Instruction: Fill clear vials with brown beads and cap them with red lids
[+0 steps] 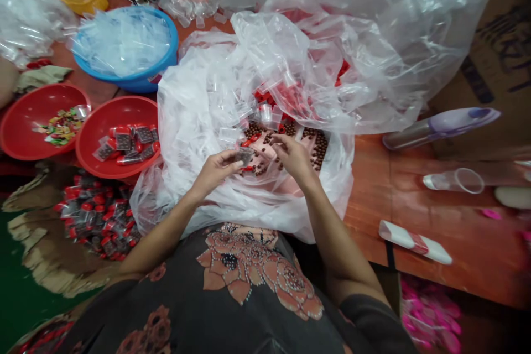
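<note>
Between the thumb and fingers of my left hand (215,172) is a small clear plastic case (244,157) with dark contents. My right hand (292,157) hovers just right of it over brown beads (317,149), fingers bent; whether a bead sits between its fingertips is too small to tell. The beads lie scattered on a pink surface inside a spread white plastic bag (199,99). Small red pieces (251,141) lie close to the case. Behind my hands are empty clear cases (267,115) and more red parts (265,94), partly under the plastic.
Left stand a red bowl (89,146) of filled cases, another red bowl (16,127) with colourful bits, and a blue basin (174,38) of clear pieces. Filled cases (99,215) are heaped below. Rightward are a purple-white flask-like object (443,124), a clear cup (456,181) and a cardboard box (489,77).
</note>
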The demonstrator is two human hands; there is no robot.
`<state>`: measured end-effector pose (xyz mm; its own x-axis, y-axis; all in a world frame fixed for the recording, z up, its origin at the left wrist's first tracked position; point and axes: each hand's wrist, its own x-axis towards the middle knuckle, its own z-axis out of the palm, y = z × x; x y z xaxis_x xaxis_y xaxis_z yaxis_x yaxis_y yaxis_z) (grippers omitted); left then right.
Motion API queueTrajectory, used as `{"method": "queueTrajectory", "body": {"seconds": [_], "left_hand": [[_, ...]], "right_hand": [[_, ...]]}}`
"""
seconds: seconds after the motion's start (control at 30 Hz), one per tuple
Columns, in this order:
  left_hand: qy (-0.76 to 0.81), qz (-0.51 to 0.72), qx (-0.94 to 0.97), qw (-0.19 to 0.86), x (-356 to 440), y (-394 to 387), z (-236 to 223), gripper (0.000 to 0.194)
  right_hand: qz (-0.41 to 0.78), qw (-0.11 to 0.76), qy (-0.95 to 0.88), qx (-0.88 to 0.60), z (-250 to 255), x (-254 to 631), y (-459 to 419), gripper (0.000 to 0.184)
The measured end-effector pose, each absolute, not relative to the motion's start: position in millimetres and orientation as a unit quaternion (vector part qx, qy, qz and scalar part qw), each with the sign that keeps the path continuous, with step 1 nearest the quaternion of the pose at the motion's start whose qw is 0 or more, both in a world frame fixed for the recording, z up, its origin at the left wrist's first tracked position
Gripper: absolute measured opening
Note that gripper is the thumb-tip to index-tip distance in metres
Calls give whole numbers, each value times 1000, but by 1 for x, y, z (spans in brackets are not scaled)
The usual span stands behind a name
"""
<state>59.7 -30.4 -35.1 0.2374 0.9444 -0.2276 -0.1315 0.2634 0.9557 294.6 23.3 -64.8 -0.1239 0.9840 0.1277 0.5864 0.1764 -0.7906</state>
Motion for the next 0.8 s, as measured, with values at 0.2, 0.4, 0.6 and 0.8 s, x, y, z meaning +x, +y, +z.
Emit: {"method": "queueTrajectory", "body": {"seconds": [0.2,0.4,0.6,0.8], "left_hand": [[477,454,413,629,46,-34,-37,34],[449,450,416,650,52,-37,-40,43],[410,419,427,688,72,-35,-30,37],[397,390,458,693,91,-37,-22,39]], "right_hand": [[207,209,-812,-504,-96,265,69,30],[317,315,-716,-536,-95,264,64,26],[573,550,-415,-443,-49,268,6,32],[560,584,-398,-432,-32,269,-27,28]]}}
